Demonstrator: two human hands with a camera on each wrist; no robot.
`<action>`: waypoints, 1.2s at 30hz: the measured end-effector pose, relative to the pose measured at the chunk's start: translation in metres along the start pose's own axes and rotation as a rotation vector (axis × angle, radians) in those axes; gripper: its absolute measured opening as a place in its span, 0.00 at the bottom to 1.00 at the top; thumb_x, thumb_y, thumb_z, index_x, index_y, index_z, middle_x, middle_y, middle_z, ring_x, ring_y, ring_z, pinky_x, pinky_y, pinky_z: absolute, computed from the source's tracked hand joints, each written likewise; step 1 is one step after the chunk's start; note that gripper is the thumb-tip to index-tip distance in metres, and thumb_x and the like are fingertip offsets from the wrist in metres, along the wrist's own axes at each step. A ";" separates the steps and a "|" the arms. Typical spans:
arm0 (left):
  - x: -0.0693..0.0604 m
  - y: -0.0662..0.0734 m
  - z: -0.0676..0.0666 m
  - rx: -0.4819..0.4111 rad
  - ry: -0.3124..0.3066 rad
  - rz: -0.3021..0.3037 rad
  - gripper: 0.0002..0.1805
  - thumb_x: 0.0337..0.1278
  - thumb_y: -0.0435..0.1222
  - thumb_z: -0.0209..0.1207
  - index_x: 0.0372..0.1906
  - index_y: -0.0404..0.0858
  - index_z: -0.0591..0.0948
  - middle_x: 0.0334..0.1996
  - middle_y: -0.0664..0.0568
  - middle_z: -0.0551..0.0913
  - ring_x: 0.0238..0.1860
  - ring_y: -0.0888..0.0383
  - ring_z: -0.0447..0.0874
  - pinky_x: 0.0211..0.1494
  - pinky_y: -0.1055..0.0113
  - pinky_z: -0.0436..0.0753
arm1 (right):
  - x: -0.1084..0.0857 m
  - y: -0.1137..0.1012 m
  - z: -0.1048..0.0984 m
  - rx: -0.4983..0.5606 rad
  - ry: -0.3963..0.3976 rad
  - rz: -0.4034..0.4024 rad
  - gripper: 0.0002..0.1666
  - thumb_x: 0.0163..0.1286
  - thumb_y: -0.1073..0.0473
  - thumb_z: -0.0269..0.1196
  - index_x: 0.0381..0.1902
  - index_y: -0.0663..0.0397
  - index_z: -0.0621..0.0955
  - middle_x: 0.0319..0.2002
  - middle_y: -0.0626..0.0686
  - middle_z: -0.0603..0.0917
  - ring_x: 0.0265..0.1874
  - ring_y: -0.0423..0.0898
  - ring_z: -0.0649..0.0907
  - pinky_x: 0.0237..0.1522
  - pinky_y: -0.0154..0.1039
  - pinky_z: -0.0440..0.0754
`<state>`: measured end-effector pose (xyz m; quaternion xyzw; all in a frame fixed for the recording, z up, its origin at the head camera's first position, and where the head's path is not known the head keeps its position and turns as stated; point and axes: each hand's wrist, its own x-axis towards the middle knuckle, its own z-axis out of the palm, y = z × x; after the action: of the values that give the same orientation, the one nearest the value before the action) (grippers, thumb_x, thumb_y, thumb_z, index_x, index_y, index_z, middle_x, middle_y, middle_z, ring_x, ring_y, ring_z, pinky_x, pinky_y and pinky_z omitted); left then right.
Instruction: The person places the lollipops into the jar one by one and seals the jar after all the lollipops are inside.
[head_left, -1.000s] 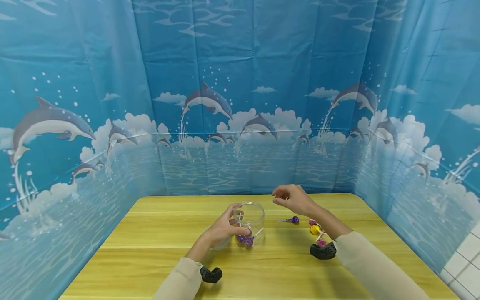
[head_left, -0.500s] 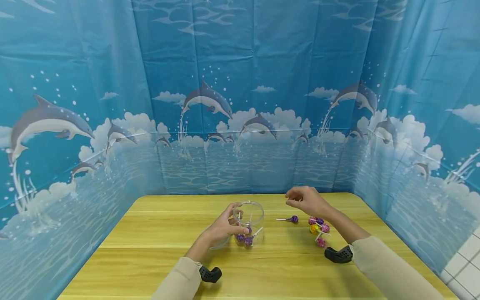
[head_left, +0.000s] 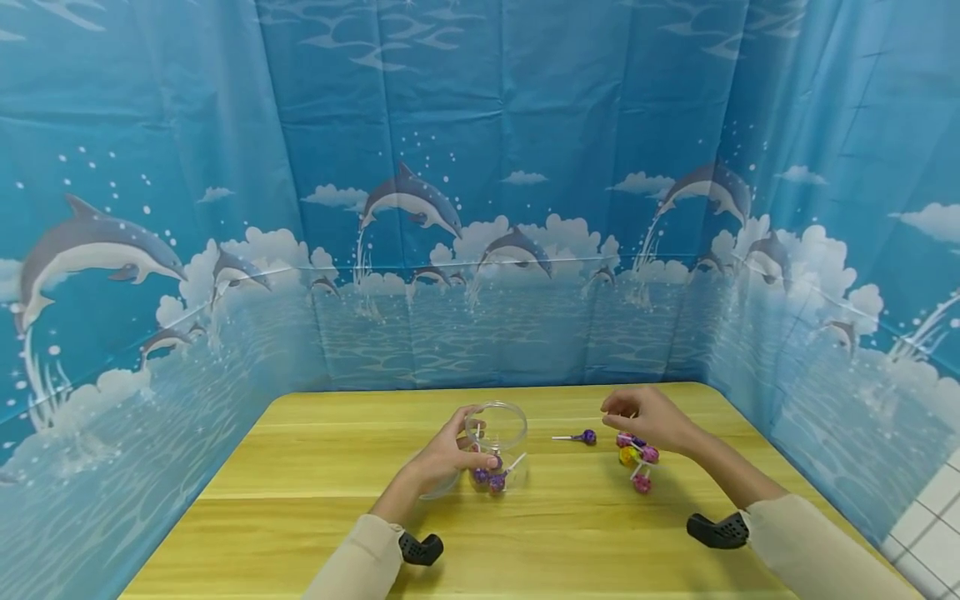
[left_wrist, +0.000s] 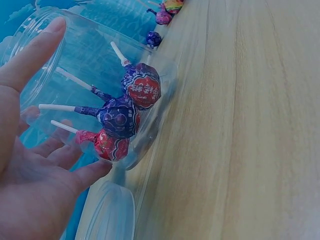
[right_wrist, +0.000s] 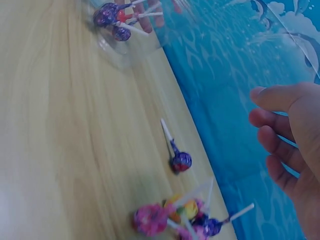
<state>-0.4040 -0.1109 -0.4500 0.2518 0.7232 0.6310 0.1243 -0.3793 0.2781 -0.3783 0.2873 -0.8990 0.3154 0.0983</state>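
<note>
My left hand (head_left: 444, 457) curls round the side of a clear open jar (head_left: 510, 433). Several lollipops lie inside the jar, among them a purple one (left_wrist: 119, 117) and a red one (left_wrist: 111, 146) in the left wrist view. My right hand (head_left: 651, 418) hovers above the back of a pile of pink, yellow and purple lollipops (head_left: 630, 456), its fingers loosely bent and holding nothing. Between jar and pile lies a single purple lollipop (head_left: 588, 437), its stick pointing left.
A clear round lid (left_wrist: 112, 215) lies on the wooden table (head_left: 315, 500) beside the jar, partly hidden by my left hand in the head view. A blue dolphin-print curtain (head_left: 480, 333) stands behind the table and along its sides.
My right hand has moved right and slightly down, from behind the single lollipop to over the pile. My left hand has stayed on the jar.
</note>
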 end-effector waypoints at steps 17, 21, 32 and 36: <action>0.005 -0.004 -0.009 -0.007 -0.023 0.000 0.47 0.63 0.36 0.72 0.80 0.51 0.59 0.73 0.40 0.64 0.70 0.43 0.70 0.64 0.46 0.76 | -0.046 0.009 -0.002 0.003 -0.048 0.017 0.06 0.76 0.58 0.66 0.45 0.53 0.87 0.34 0.43 0.86 0.30 0.39 0.84 0.31 0.38 0.82; 0.007 -0.005 -0.009 -0.002 -0.019 -0.002 0.47 0.63 0.37 0.72 0.80 0.51 0.58 0.72 0.41 0.64 0.71 0.41 0.69 0.64 0.45 0.75 | -0.059 0.012 0.000 -0.021 -0.033 0.013 0.06 0.72 0.57 0.69 0.44 0.52 0.87 0.34 0.40 0.85 0.30 0.35 0.81 0.32 0.38 0.81; 0.007 -0.006 -0.010 -0.026 -0.021 0.005 0.46 0.63 0.35 0.71 0.80 0.52 0.59 0.72 0.41 0.64 0.71 0.39 0.67 0.64 0.46 0.76 | -0.070 0.026 0.013 0.040 -0.019 -0.025 0.03 0.71 0.63 0.69 0.38 0.54 0.90 0.31 0.44 0.88 0.26 0.38 0.83 0.27 0.36 0.81; 0.006 -0.004 -0.011 -0.032 -0.019 0.004 0.46 0.63 0.34 0.72 0.80 0.52 0.59 0.71 0.43 0.65 0.70 0.42 0.70 0.63 0.47 0.77 | -0.069 0.025 0.013 0.036 -0.019 0.017 0.03 0.73 0.62 0.68 0.39 0.54 0.89 0.34 0.47 0.90 0.31 0.44 0.87 0.32 0.36 0.83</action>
<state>-0.4151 -0.1173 -0.4514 0.2574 0.7112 0.6403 0.1340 -0.3371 0.3168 -0.4260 0.2845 -0.8966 0.3294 0.0820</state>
